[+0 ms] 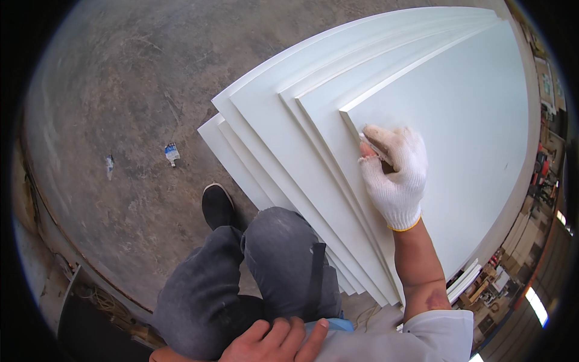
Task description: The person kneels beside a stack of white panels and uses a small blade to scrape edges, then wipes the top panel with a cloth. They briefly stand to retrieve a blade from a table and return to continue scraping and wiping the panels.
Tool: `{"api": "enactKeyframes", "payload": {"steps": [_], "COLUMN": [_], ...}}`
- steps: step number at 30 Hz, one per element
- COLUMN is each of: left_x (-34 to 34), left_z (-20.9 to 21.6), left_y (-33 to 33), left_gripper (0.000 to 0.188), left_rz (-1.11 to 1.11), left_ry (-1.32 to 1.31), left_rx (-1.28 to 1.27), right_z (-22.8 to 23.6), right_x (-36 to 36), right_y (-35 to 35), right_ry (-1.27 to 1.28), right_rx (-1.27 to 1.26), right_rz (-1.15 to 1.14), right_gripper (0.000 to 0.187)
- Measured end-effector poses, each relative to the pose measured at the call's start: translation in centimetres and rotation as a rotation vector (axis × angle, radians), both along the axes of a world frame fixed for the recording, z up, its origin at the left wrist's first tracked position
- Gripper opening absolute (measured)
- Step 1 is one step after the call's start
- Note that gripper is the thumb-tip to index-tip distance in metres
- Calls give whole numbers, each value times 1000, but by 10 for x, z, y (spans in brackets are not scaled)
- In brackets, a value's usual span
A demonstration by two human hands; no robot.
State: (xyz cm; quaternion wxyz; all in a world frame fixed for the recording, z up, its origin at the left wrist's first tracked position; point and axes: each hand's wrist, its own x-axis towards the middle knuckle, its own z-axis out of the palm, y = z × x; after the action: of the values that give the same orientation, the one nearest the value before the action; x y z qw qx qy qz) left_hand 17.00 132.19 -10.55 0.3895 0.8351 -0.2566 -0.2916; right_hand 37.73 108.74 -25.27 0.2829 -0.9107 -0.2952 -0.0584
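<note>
My right hand (395,172) wears a white knit glove with a yellow cuff band. It is at the near left edge of the topmost pale board (458,108), thumb and fingers curled toward each other. A bare fingertip shows through the glove. A thin whitish piece seems to lie between the fingers, too small to make out. Under that board, more large white boards (271,127) lie in a staggered, fanned stack. My left hand (274,342) is bare and rests near my lap at the lower edge, its fingers stretched out and holding nothing.
Grey stained concrete floor (108,199) spreads to the left, with a small blue-and-white scrap (172,153) on it. My bent knee (283,241) is close beside the boards. Assorted timber and goods (518,241) line the far right. A coiled rope (105,301) lies at lower left.
</note>
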Motion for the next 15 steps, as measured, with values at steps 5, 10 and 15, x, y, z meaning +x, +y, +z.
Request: {"api": "enactKeyframes", "payload": {"steps": [5, 10, 15], "left_x": [-2, -4, -6], "left_z": [0, 1, 2], "left_y": [0, 2, 3], "left_gripper": [63, 61, 60], "left_rz": [-15, -9, -10], "left_ry": [-15, -3, 18], "left_rx": [-44, -39, -64], "right_z": [1, 1, 3], "right_x": [-1, 0, -1], "right_y": [1, 6, 9], "right_ry": [-9, -30, 1], "right_rx": [1, 19, 32], "right_rz": [6, 1, -13], "right_gripper": [35, 34, 35]}}
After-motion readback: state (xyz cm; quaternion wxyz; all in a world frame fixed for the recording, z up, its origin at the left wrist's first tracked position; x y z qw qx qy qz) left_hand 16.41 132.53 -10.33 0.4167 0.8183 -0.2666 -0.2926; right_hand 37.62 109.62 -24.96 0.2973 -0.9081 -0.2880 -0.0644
